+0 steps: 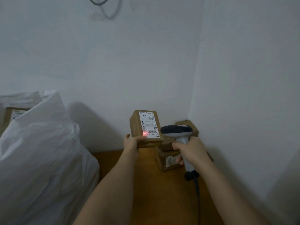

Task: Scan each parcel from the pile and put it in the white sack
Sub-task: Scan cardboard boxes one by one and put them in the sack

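My left hand (131,143) grips a small brown cardboard parcel (136,125) by its lower end and holds it upright above the table, its white label facing me. A red scan line glows on the label's lower left. My right hand (191,150) is wrapped round the handle of a grey and white barcode scanner (177,130), whose head sits just right of the parcel. Behind the scanner lies the pile of parcels (168,159) in the corner. The white sack (42,151) fills the left side, with a labelled box (14,114) showing in its mouth.
The wooden table (154,192) runs from under my arms to the walls. White walls meet in a corner right behind the pile. The scanner's dark cable (197,192) hangs down over the table toward me.
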